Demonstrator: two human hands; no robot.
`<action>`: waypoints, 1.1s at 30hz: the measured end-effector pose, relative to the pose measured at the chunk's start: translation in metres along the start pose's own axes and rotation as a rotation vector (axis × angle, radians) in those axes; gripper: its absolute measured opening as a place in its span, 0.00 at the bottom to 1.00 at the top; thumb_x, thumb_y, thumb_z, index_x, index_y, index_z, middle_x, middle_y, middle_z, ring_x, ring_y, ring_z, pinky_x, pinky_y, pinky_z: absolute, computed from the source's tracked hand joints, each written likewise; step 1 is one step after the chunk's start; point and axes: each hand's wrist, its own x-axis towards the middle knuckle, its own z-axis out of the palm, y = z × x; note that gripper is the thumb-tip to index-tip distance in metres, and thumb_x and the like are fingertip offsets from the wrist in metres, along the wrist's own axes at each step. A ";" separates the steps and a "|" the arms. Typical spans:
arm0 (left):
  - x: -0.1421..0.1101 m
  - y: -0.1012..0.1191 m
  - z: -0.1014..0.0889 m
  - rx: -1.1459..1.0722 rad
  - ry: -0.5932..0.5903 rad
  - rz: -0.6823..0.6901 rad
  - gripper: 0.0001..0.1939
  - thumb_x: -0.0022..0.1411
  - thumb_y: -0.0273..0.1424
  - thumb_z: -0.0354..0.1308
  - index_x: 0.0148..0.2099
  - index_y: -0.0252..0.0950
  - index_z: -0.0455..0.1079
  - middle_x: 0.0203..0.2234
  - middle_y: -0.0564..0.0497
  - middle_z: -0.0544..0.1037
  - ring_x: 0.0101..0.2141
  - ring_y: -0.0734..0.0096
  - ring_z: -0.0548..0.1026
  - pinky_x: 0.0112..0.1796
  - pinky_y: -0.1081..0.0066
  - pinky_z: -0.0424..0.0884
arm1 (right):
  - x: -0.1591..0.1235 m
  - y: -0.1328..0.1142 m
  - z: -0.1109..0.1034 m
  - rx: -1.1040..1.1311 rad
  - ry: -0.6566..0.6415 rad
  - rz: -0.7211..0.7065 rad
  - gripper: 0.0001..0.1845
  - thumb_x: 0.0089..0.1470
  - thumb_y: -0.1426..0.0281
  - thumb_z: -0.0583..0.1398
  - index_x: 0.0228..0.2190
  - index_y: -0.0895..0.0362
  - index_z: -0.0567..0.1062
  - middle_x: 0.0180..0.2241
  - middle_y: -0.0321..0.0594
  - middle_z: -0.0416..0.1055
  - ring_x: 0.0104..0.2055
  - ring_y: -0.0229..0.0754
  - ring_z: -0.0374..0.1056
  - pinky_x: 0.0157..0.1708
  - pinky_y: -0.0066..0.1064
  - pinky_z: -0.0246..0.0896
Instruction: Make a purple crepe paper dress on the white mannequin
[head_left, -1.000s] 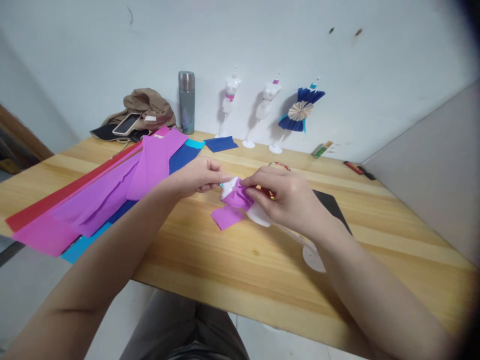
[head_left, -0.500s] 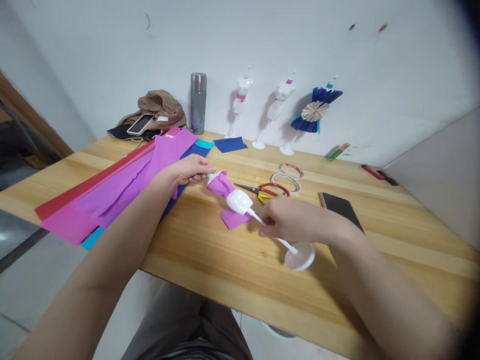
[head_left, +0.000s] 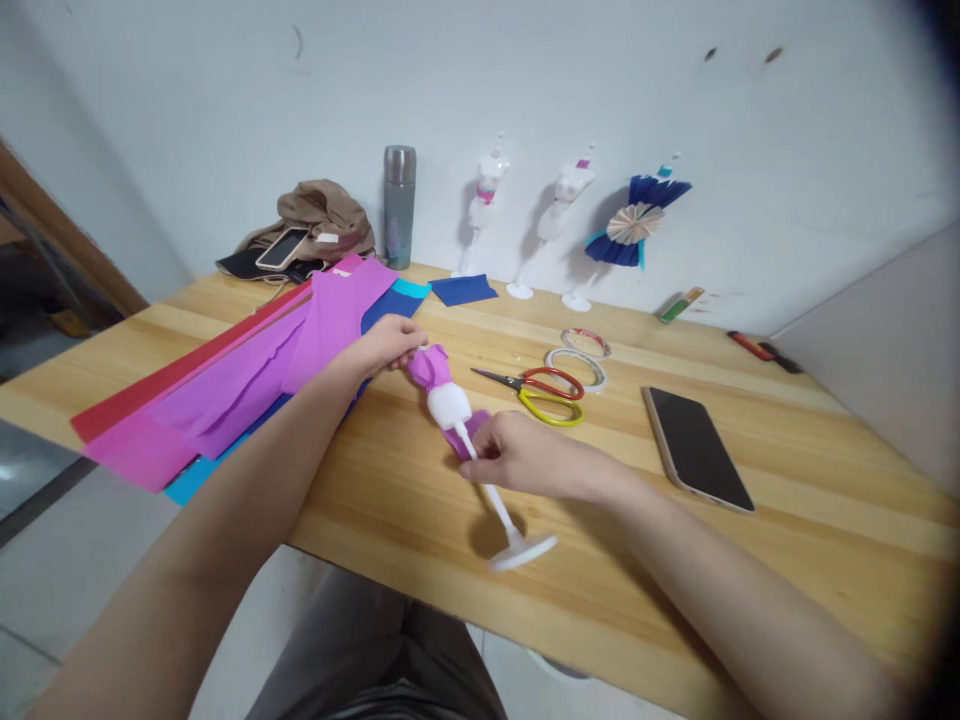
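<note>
A small white mannequin [head_left: 448, 405] on a thin stem with a round base [head_left: 523, 549] lies tilted across the wooden table [head_left: 787, 530]. Purple paper [head_left: 427, 366] is wrapped round its upper body. My left hand [head_left: 386, 343] pinches the top end of the mannequin at the purple paper. My right hand [head_left: 517, 462] is closed round the stem just below the white body, covering a loose end of purple paper. Red and yellow scissors [head_left: 544, 392] lie just beyond my right hand.
Long sheets of purple, red and blue paper [head_left: 247, 370] spread at the left. A dark phone [head_left: 696, 447] lies at the right, tape rolls [head_left: 581, 355] behind the scissors. Three dressed mannequins [head_left: 570, 215], a steel flask [head_left: 398, 205] and a brown bag [head_left: 319, 215] line the wall.
My right hand slid from the wrapped torso down to the stem. The mannequin swung so its base now points toward the table's near edge. The camera view shifted left.
</note>
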 end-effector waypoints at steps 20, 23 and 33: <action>0.019 -0.018 0.002 0.221 0.200 0.003 0.08 0.57 0.24 0.61 0.41 0.31 0.73 0.15 0.58 0.67 0.16 0.78 0.63 0.23 0.73 0.59 | -0.004 0.077 -0.065 -0.445 0.338 0.234 0.10 0.59 0.71 0.59 0.35 0.57 0.81 0.41 0.47 0.81 0.38 0.42 0.74 0.33 0.29 0.59; 0.024 -0.020 -0.002 0.292 0.291 0.061 0.06 0.57 0.25 0.60 0.39 0.32 0.75 0.17 0.56 0.68 0.21 0.75 0.66 0.27 0.73 0.60 | 0.004 0.089 -0.058 -0.484 0.338 0.277 0.10 0.57 0.71 0.60 0.37 0.59 0.82 0.40 0.48 0.81 0.37 0.43 0.74 0.33 0.30 0.59; 0.027 -0.018 -0.009 0.298 0.674 0.320 0.13 0.66 0.30 0.53 0.28 0.34 0.70 0.19 0.56 0.65 0.26 0.73 0.61 0.32 0.69 0.59 | 0.014 0.097 -0.056 -0.489 0.407 0.389 0.12 0.60 0.68 0.58 0.32 0.57 0.81 0.32 0.45 0.79 0.33 0.42 0.71 0.31 0.30 0.59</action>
